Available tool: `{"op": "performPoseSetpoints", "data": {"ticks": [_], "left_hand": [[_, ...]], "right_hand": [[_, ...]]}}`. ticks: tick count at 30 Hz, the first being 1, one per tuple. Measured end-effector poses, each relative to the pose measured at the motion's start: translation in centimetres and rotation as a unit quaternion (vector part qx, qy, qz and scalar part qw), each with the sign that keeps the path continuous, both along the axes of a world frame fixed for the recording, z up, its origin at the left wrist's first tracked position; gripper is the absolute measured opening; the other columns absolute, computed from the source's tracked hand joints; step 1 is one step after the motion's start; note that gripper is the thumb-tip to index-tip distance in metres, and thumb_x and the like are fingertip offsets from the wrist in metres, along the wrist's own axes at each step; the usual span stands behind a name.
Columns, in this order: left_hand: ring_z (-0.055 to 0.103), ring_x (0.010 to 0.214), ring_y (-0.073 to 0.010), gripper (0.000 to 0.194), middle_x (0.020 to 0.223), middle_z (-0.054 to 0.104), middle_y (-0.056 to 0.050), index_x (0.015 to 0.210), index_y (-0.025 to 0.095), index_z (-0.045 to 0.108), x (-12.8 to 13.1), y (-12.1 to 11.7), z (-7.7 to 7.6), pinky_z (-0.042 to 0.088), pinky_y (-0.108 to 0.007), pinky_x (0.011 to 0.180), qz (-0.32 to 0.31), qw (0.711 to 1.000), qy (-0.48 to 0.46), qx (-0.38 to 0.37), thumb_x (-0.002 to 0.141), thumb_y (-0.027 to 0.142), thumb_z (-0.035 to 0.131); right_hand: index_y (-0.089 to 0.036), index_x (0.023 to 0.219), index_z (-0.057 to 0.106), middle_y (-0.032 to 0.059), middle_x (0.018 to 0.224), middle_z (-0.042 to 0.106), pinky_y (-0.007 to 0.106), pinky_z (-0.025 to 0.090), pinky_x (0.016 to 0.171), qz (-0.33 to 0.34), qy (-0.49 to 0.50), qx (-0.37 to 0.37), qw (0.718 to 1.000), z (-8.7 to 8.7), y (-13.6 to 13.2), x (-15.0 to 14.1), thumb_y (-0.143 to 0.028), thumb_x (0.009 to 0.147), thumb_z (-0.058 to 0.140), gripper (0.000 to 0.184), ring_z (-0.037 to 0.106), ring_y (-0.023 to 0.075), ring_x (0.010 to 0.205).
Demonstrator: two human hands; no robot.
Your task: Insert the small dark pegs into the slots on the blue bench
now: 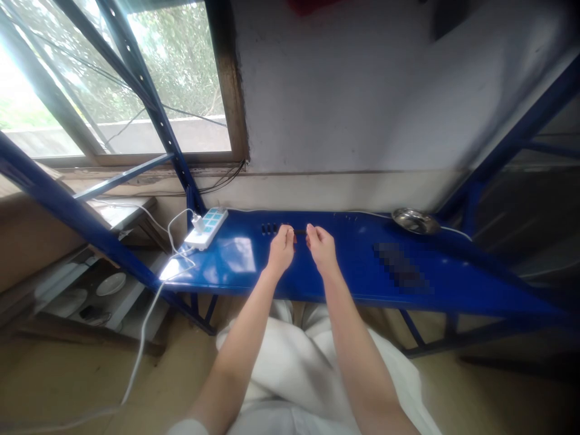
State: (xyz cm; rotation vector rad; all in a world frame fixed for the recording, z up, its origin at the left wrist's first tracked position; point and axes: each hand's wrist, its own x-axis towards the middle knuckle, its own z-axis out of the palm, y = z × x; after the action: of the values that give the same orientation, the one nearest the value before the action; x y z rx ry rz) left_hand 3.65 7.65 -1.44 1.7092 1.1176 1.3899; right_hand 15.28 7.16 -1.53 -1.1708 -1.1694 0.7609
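Observation:
Both hands are raised over the blue table [290, 281], holding a thin dark rod-like piece [300, 231] level between them. My left hand [283, 246] pinches its left end, and my right hand [321, 244] pinches the right end. Too little of the piece shows to tell its kind. Just left of my left hand, several small black pieces [269, 228] stand in a row on the table. A few tiny bits [348, 217] lie near the back edge, too small to name.
A white power strip [211, 228] with a plugged-in cord sits at the table's left end. Towards the right are a shiny metal bowl [414, 221] and a blurred-out dark object [401, 266]. Blue rack posts [158, 115] rise at both sides. A low shelf [136, 290] stands left.

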Motion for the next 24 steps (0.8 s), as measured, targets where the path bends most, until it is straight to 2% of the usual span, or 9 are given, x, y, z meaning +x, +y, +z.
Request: {"op": "performPoseSetpoints", "data": {"ticks": [6,12,18,24], "left_hand": [[0.046,0.047,-0.0081,0.041,0.06,0.05,0.001,0.065,0.018,0.043,0.2,0.0,0.4,0.038,-0.023,0.053,-0.007,0.999,-0.018,-0.03,0.086,0.053,0.034],[0.045,0.043,-0.007,0.042,0.05,0.045,0.004,0.058,0.017,0.041,0.5,0.2,0.4,0.039,-0.021,0.051,-0.014,0.993,-0.079,-0.089,0.085,0.05,0.037],[0.041,0.036,-0.0065,0.04,0.042,0.041,0.005,0.054,0.017,0.04,0.6,0.5,0.5,0.036,-0.02,0.045,-0.016,0.98,-0.127,-0.151,0.082,0.047,0.044],[0.04,0.034,-0.0064,0.039,0.039,0.04,0.005,0.053,0.018,0.038,0.3,0.5,1.3,0.037,-0.021,0.046,-0.026,0.974,-0.136,-0.18,0.081,0.042,0.046]], "right_hand": [[-0.019,0.058,0.042,-0.0039,0.054,0.042,0.021,0.036,0.048,-0.005,0.001,0.0,1.0,-0.1,0.2,0.1,-0.06,0.076,0.049,0.045,0.039,0.0084,0.05],[-0.02,0.057,0.042,-0.0039,0.052,0.041,0.022,0.034,0.047,0.004,-0.008,-0.013,1.0,0.0,0.2,0.4,-0.061,0.075,0.049,0.046,0.038,0.0087,0.049],[-0.019,0.057,0.042,-0.003,0.054,0.044,0.023,0.033,0.048,-0.003,-0.062,-0.013,0.998,0.4,-0.2,0.5,-0.063,0.076,0.045,0.048,0.038,0.0094,0.05],[-0.019,0.062,0.045,-0.0029,0.056,0.045,0.023,0.033,0.049,0.002,-0.121,-0.007,0.993,1.0,-0.6,0.9,-0.061,0.079,0.042,0.045,0.039,0.0097,0.051]]}}
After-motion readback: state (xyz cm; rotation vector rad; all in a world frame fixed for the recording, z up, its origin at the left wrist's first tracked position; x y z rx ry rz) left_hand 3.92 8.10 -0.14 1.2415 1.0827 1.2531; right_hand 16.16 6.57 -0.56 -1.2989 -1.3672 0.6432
